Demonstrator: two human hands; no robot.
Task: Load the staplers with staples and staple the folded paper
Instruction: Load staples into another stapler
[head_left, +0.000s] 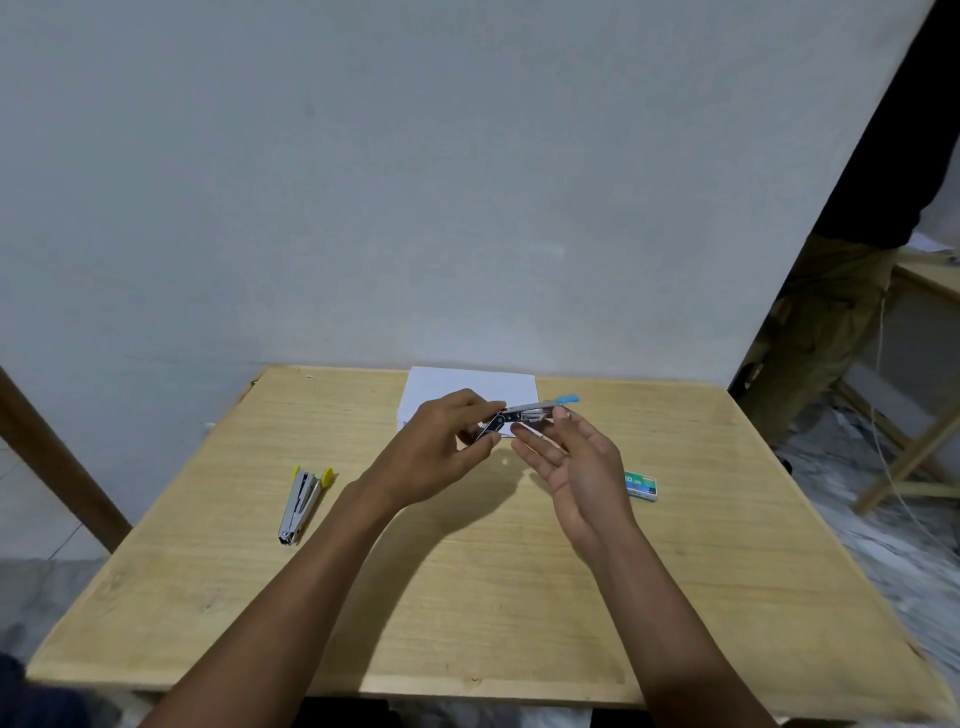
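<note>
My left hand (441, 447) grips the rear end of a small metal stapler with blue tips (524, 414), held above the table with its top lifted. My right hand (576, 457) is beside it, palm up and fingers straight, with the fingertips touching the stapler's underside. A second metal stapler with yellow tips (303, 503) lies on the wooden table (467, 597) to the left. White folded paper (467, 387) lies at the table's far edge behind my hands. A green staple box (641, 486) sits to the right, partly hidden by my right hand.
A grey wall rises right behind the table. At the far right a person in dark clothes (852, 291) stands near another wooden table (924, 291). A brown wooden post (57, 457) leans at the left.
</note>
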